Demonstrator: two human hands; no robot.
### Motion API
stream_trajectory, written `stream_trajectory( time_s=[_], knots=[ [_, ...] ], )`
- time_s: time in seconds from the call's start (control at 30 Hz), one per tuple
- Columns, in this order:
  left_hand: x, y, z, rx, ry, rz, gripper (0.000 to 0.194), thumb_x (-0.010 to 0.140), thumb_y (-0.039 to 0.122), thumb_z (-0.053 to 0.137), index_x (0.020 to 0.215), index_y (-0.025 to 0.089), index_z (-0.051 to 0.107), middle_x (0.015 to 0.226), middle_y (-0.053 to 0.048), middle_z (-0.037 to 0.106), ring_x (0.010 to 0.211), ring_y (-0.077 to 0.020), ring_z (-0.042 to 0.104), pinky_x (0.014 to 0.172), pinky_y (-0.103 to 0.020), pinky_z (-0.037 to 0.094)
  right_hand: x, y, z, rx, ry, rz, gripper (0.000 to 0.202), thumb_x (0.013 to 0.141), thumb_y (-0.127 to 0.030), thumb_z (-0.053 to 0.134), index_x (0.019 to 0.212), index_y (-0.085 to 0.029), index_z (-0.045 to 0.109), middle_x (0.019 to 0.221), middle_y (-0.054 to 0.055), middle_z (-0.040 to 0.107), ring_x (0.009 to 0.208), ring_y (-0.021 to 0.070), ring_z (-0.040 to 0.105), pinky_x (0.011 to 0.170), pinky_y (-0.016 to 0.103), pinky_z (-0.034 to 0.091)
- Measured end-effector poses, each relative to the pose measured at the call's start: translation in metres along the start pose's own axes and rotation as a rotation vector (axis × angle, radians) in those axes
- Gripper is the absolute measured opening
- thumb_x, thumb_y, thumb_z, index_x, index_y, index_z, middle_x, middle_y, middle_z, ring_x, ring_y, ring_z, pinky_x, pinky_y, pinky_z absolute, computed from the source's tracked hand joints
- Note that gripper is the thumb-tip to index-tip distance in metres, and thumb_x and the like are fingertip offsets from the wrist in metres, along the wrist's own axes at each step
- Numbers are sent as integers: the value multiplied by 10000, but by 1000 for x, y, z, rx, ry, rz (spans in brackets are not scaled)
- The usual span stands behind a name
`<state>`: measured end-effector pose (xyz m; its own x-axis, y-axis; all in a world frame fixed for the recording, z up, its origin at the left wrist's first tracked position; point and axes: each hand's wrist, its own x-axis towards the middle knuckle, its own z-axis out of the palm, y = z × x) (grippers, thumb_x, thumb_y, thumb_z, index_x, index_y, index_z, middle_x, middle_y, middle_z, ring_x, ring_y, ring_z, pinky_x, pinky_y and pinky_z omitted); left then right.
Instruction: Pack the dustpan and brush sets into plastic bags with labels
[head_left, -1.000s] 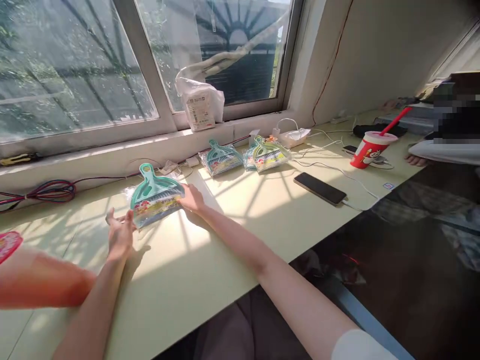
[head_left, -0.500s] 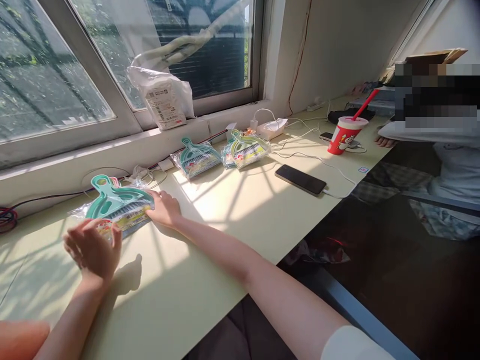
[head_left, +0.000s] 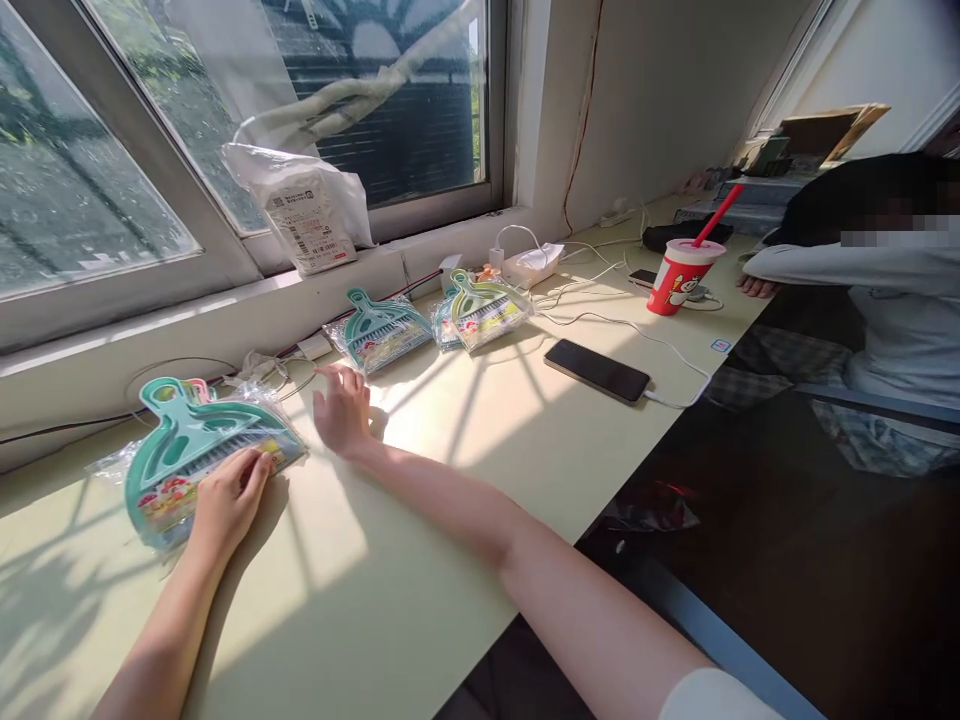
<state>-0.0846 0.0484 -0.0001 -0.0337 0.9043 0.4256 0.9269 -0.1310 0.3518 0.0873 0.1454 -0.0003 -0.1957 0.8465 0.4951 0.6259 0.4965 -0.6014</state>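
A green dustpan-and-brush set (head_left: 180, 415) in a clear plastic bag lies on the left of the table, several pieces apparently stacked together. On its front edge is my left hand (head_left: 229, 495), closed, thumb and fingers pinching the wrapped pack. My right hand (head_left: 343, 412) is raised just above the tabletop, to the right of that pack and apart from it; its fingers are spread and hold nothing. Farther right lie two more bagged sets, a teal dustpan set (head_left: 381, 330) and a yellow-green dustpan set (head_left: 487, 308), the latter overlapping a bluish one.
A phone (head_left: 598, 370) on a white charging cable lies right of centre, with a red cup with straw (head_left: 682, 275) behind it. Cables run along the wall. A white plastic bag (head_left: 304, 210) stands on the sill. Another person (head_left: 885, 260) leans on the table at right.
My left hand has come down onto the bagged dustpan set. My right hand has let go of the set's right side and lifted away to the right. The view has shifted slightly.
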Motion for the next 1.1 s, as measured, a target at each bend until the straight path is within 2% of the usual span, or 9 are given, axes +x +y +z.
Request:
stream_trajectory(
  time_s=[0.07,0.17,0.27,0.33,0.4,0.6,0.8,0.93,1.1],
  knots=[
    [1,1,-1,-19,-4,-10,356,880,501,393,675,242,527,728,-24,614,707,-204,574,685,-300,414,11,22,-15,-130,113,-82,452,1023,-190,431,1474,-179,397,1609,101,339,1507,256,232,1214,501,220],
    [2,0,0,-31,-8,-5,366,889,510,397,674,245,530,732,-37,620,698,-208,574,679,-312,416,25,54,-27,-305,71,-164,633,952,-234,609,1509,-121,330,1642,163,259,1543,306,99,1218,628,47],
    [2,0,1,-23,1,12,365,896,506,395,665,248,509,717,-40,606,683,-211,568,675,-321,418,32,69,-26,-381,-49,-56,486,961,-216,570,1421,-107,460,1520,195,459,1458,334,307,1194,654,154],
    [1,-1,1,-18,10,25,359,896,500,393,661,250,500,710,-40,597,673,-213,564,668,-324,415,32,70,-23,-409,-85,-43,365,992,-127,433,1334,-141,557,1374,156,596,1314,298,478,1183,608,234],
    [1,-1,2,-14,15,38,355,895,496,391,660,251,496,708,-41,593,668,-215,563,662,-327,411,31,67,-23,-428,-82,-61,370,992,-69,370,1253,-145,622,1242,126,660,1192,266,556,1184,564,243],
    [1,3,0,-8,10,47,343,884,489,386,649,257,481,696,-46,594,677,-222,570,668,-326,415,24,63,-35,-453,-100,-180,334,1003,-79,391,1034,-123,721,1094,94,700,1177,256,539,1212,525,149],
    [1,10,-5,13,-17,10,351,863,504,374,648,245,471,707,-37,615,689,-214,581,678,-309,429,-9,55,-61,-287,-86,-398,312,980,-100,410,1061,-191,697,1129,96,715,1233,270,515,1214,563,112],
    [2,8,-4,18,-13,25,344,861,492,376,644,240,463,699,-33,617,689,-212,586,667,-301,431,-49,53,-91,-160,-41,-479,274,1031,-220,417,1049,-228,691,1157,43,728,1191,229,565,1175,478,185],
    [1,4,0,23,-7,54,358,883,494,369,659,246,497,718,-44,622,719,-226,606,693,-317,447,-83,48,-122,-118,-3,-470,221,1029,-258,466,1021,-233,685,1068,28,747,994,185,623,959,358,332]
  ],
)
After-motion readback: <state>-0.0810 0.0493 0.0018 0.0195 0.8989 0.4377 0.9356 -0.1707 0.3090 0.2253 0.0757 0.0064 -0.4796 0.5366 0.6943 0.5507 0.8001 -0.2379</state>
